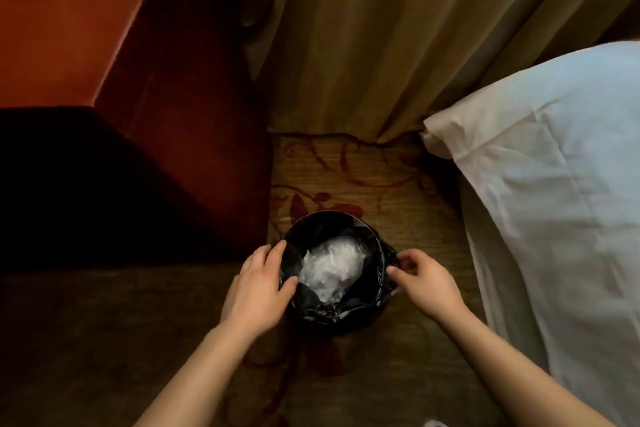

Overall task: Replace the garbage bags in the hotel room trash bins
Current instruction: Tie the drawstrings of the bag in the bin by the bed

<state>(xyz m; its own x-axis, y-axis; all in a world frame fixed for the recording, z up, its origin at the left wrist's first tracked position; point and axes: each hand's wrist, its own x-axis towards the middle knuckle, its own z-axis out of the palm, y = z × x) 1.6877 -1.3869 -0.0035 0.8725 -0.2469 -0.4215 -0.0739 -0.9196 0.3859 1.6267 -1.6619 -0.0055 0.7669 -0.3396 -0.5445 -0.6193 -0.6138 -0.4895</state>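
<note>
1. Black bag (pixel 346 312) lines the trash bin (pixel 332 213), low in view at 6 o'clock, with white crumpled waste (pixel 330 263) inside.
2. Left hand (pixel 258 288) clasps the lined rim at 9 o'clock, and right hand (pixel 426 282) pinches the bag's edge at 3 o'clock.
3. Removal looks barely begun. Lifting out and relining remain.

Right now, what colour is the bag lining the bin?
Black; the bag shows best in the head view, the only one.
</note>
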